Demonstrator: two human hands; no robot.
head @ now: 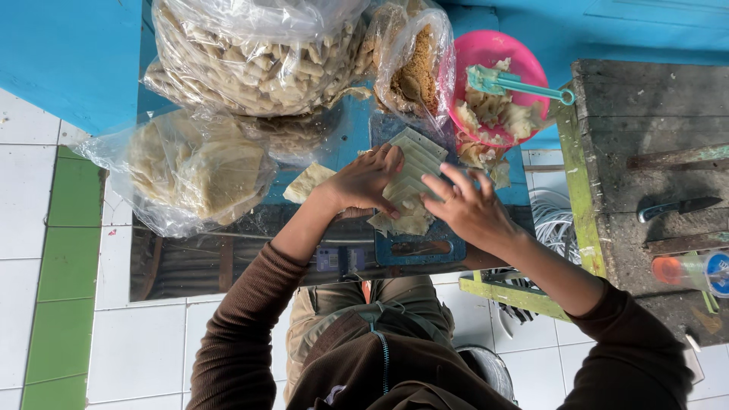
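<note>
My left hand [364, 182] rests with fingers curled on the near-left edge of a fanned stack of pale square dough sheets [412, 168]. My right hand [467, 209] lies on the stack's right side, fingers spread over the sheets. The stack sits on a blue board [418, 249] on a blue table. A single loose dough sheet [307, 182] lies to the left of my left hand.
A pink bowl [497, 57] with pale filling and a teal spatula [516, 83] stands behind the stack. Clear bags of crackers [258, 53], of crumbs [414, 68] and of dough pieces [194, 171] crowd the back and left. A dark wooden bench [645, 121] with a knife [678, 207] stands right.
</note>
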